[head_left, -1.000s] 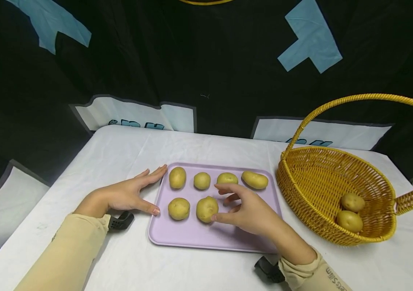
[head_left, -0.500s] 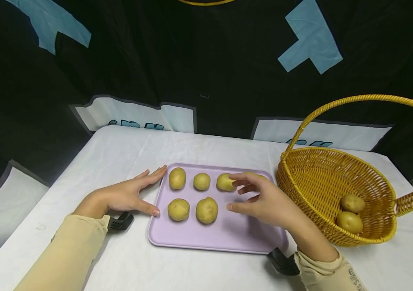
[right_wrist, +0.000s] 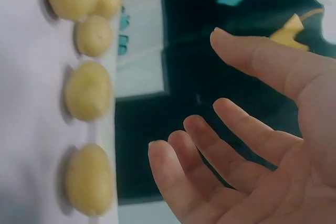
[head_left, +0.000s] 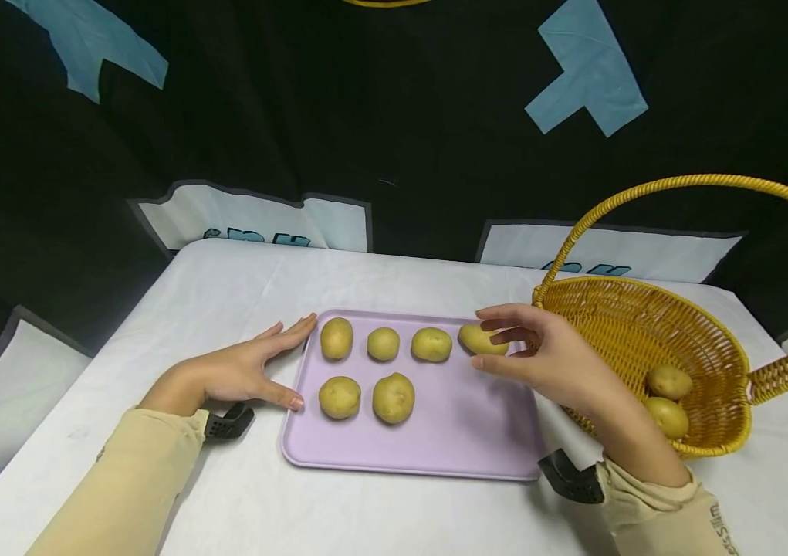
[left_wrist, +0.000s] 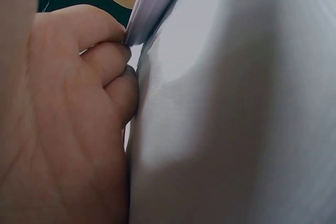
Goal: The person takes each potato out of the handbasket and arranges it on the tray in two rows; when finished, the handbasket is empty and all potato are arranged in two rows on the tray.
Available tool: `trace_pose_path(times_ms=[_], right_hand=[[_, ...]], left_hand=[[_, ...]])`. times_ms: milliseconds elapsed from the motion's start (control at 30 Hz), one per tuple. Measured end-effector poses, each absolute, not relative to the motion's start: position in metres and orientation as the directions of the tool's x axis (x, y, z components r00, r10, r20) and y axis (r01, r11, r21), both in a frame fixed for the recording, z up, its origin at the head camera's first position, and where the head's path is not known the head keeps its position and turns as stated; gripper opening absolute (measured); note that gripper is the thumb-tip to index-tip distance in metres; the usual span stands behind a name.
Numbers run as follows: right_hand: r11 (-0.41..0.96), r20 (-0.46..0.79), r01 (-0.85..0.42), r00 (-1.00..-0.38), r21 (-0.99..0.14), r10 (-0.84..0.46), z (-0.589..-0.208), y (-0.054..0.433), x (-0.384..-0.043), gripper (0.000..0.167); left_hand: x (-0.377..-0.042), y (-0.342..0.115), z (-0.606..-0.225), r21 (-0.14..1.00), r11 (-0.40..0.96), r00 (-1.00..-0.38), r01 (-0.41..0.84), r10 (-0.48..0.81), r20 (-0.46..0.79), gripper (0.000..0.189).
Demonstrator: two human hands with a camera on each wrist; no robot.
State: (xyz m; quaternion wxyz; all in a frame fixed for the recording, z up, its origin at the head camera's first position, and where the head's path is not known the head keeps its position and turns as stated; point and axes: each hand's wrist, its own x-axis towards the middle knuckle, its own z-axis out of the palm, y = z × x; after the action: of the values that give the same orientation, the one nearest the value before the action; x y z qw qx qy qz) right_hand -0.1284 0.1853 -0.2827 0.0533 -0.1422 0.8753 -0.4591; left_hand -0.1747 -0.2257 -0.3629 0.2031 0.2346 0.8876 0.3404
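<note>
A lilac tray carries several potatoes: a back row of rounder ones plus an oblong potato at its right end, and two in front, one of them a knobbly potato. My left hand lies with fingers spread at the tray's left edge, thumb tip on the rim; in the left wrist view its fingers meet that edge. Above the tray's right side hovers my right hand, overlapping the oblong potato in the head view. Its fingers are loosely bent and apart, holding nothing in the right wrist view.
On the right stands a yellow wicker basket with a tall arched handle, two potatoes inside it. A white cloth covers the table. Behind hangs a black cloth with blue and white shapes.
My right hand has moved right and back, away from the front knobbly potato, over to the tray's right side near the basket. The left hand has stayed in place.
</note>
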Motion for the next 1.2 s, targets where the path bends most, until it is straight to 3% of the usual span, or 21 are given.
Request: trace_pose_path(times_ms=[200, 367, 733, 1000, 1200], right_hand=[[0.624, 0.013, -0.129, -0.982, -0.770, -0.187, -0.268, 0.220, -0.130, 0.059], [0.738, -0.060, -0.051, -0.990, -0.673, -0.124, -0.258, 0.252, -0.139, 0.071], [0.875, -0.286, 0.065, -0.954, -0.480, -0.086, -0.267, 0.332, -0.173, 0.099], [0.879, -0.437, 0.164, -0.898, -0.448, -0.055, -0.287, 0.377, -0.178, 0.095], [0.880, -0.447, 0.148, -0.891, -0.451, -0.079, -0.298, 0.387, -0.181, 0.091]], left_hand=[[-0.176, -0.224, -0.365, 0.702, 0.652, -0.802, 0.287, 0.564, -0.197, 0.116], [-0.176, -0.224, -0.365, 0.700, 0.657, -0.804, 0.281, 0.559, -0.202, 0.116], [-0.174, -0.226, -0.365, 0.696, 0.668, -0.816, 0.264, 0.540, -0.209, 0.117], [-0.176, -0.226, -0.364, 0.701, 0.657, -0.809, 0.278, 0.554, -0.198, 0.117], [-0.175, -0.227, -0.363, 0.700, 0.660, -0.811, 0.274, 0.550, -0.200, 0.117]])
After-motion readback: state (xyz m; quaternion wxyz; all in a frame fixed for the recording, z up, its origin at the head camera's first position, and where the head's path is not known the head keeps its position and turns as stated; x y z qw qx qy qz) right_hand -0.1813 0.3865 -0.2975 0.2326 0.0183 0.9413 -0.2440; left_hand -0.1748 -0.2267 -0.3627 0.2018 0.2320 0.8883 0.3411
